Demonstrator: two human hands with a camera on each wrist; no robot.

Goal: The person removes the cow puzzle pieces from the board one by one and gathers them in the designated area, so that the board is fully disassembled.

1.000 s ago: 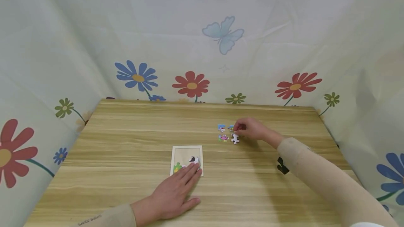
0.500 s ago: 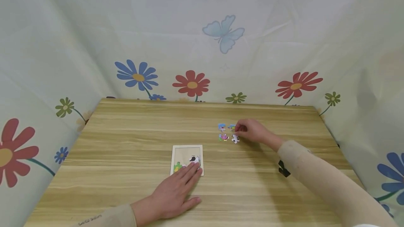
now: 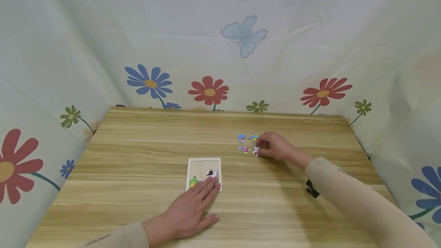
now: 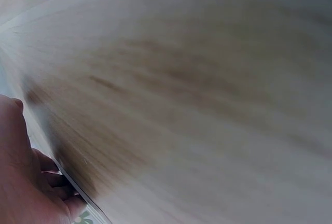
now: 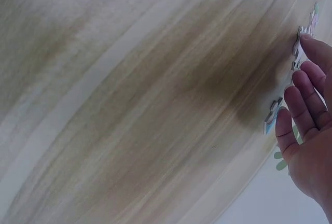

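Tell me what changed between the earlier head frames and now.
The right hand has shifted slightly toward the person, its thumb spreading to the black-and-white jigsaw piece; whether it grips the piece is unclear. The left hand stayed on the puzzle board; the other loose pieces look unmoved.

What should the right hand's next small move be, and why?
Probably lift the black-and-white puzzle piece in a firm pinch: the right hand is right at it, and the tray under the left hand has bare room on its far side.
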